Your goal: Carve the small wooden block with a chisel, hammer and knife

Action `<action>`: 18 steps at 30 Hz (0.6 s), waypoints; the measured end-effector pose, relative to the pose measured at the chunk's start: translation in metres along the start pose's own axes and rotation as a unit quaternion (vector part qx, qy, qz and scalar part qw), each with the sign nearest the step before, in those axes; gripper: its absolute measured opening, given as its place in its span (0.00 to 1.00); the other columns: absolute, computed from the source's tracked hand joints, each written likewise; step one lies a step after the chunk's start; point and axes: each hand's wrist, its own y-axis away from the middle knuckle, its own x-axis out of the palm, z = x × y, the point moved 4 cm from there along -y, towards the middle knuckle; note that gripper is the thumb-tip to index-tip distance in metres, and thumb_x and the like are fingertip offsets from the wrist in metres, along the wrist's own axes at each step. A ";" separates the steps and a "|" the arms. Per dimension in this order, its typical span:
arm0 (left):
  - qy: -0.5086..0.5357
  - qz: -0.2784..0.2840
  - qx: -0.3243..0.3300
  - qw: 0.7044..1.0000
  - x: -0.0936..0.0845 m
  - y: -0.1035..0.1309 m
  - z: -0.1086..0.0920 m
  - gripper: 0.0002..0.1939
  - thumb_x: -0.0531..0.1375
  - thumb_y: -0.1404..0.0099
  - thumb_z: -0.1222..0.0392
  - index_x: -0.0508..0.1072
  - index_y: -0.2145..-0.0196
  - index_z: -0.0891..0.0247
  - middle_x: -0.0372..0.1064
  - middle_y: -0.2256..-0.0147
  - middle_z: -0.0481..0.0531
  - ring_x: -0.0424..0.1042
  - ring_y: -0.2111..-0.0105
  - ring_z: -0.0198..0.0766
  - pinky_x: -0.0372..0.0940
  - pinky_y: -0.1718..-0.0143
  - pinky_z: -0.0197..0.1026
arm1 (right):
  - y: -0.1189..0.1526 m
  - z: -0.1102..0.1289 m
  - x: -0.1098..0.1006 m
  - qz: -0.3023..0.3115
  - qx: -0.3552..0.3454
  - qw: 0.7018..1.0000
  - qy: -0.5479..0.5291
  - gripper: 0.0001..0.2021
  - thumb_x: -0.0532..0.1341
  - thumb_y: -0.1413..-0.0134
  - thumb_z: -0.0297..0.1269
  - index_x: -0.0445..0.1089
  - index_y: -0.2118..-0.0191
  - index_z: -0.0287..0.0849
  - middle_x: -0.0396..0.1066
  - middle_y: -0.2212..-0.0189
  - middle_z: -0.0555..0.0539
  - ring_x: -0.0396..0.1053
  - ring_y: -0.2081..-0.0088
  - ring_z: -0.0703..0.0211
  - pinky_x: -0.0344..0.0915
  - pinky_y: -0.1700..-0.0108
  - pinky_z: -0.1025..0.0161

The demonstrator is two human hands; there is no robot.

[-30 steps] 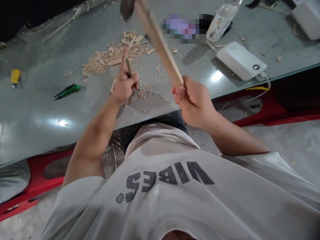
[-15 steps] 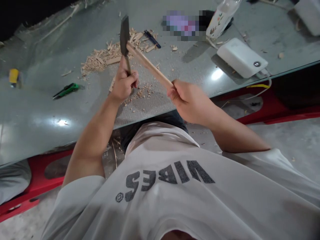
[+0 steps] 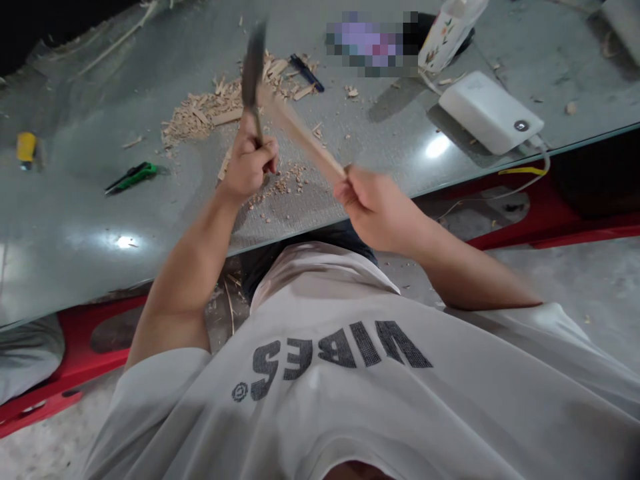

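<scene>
My right hand point(image 3: 373, 207) is closed around the wooden handle of a hammer point(image 3: 305, 137). The hammer's dark head is smeared by motion and hangs over the top of a narrow metal chisel point(image 3: 259, 127). Whether the two touch I cannot tell. My left hand point(image 3: 250, 163) grips the chisel upright, its lower end hidden by the fingers. A light piece of wood point(image 3: 224, 167) shows partly beside the left hand, and small wood crumbs point(image 3: 285, 187) lie to its right on the glass tabletop point(image 3: 190, 200).
Wood shavings point(image 3: 195, 117) are heaped behind my left hand, with a dark pen-like tool point(image 3: 307, 73) among them. Leftward lie a green utility knife point(image 3: 133, 179) and a yellow object point(image 3: 26, 150). A corded white box point(image 3: 490, 110) and a bottle point(image 3: 445, 40) stand on the right.
The hammer head has shifted slightly up and right and looks more blurred. My left hand keeps the chisel in nearly the same spot.
</scene>
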 end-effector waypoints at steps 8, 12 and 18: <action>0.013 0.084 0.014 0.996 -0.010 -0.005 0.015 0.63 0.74 0.17 0.35 0.43 0.03 0.40 0.59 0.77 0.34 0.56 0.72 0.45 0.50 0.66 0.49 | 0.006 0.000 0.011 -0.094 -0.042 0.992 -0.074 0.38 0.47 0.12 0.86 0.65 0.51 0.54 0.68 0.62 0.48 0.66 0.64 0.47 0.67 0.58 0.48; -0.004 0.136 0.054 0.989 -0.010 -0.008 -0.005 0.57 0.68 0.11 0.18 0.47 0.04 0.41 0.37 0.75 0.37 0.48 0.69 0.42 0.43 0.63 0.49 | -0.002 -0.018 0.019 -0.090 -0.037 0.991 -0.092 0.41 0.47 0.17 0.91 0.68 0.50 0.54 0.68 0.62 0.47 0.66 0.64 0.47 0.68 0.59 0.49; -0.006 0.220 -0.049 0.974 0.015 -0.002 -0.043 0.57 0.67 0.13 0.11 0.55 0.08 0.45 0.29 0.73 0.39 0.50 0.69 0.40 0.39 0.62 0.48 | -0.026 -0.051 0.033 -0.090 -0.024 0.989 -0.114 0.45 0.47 0.21 0.95 0.70 0.51 0.54 0.68 0.64 0.48 0.68 0.64 0.48 0.70 0.63 0.51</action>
